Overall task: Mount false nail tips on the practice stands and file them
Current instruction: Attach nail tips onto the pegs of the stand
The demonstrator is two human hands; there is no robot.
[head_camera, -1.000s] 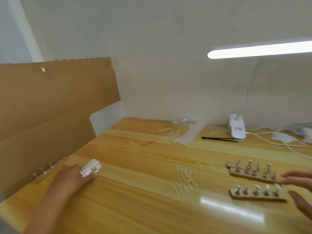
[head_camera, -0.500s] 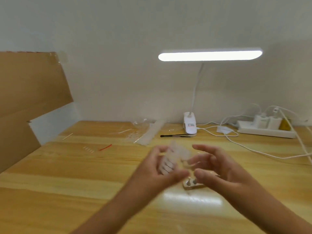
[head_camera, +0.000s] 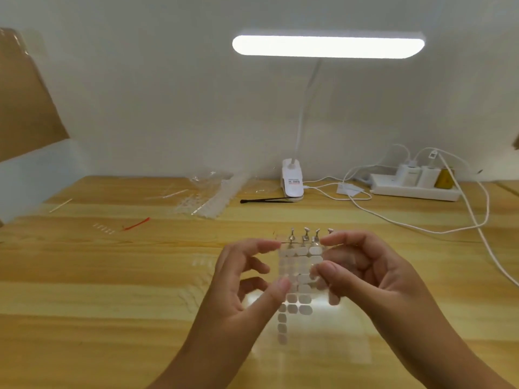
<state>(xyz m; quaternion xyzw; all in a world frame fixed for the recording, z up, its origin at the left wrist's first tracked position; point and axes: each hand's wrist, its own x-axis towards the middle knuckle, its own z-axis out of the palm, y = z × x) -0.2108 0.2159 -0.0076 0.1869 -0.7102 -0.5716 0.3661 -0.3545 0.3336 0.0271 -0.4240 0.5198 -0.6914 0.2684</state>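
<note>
Both hands hold up a clear sheet of white oval adhesive tabs [head_camera: 300,279] above the wooden table [head_camera: 112,276]. My left hand [head_camera: 250,279] pinches its left edge between thumb and forefinger. My right hand [head_camera: 365,270] pinches its right edge, thumb on the front. Behind the sheet, the metal clips of a practice stand [head_camera: 307,234] rise above my fingers; its base is hidden. Loose clear nail tips [head_camera: 200,261] lie faintly on the table to the left of my left hand.
A clip-on desk lamp [head_camera: 292,182] stands at the back, its light bar overhead. A black thin tool [head_camera: 266,200] lies beside it. Clear plastic bags [head_camera: 210,196], a red strip [head_camera: 137,223], a power strip [head_camera: 415,189] with white cables and a cardboard sheet [head_camera: 25,99] surround the work area.
My left hand carried the tab sheet from the far left to the middle. My right hand came in and took its other edge. The view swung right onto the lamp.
</note>
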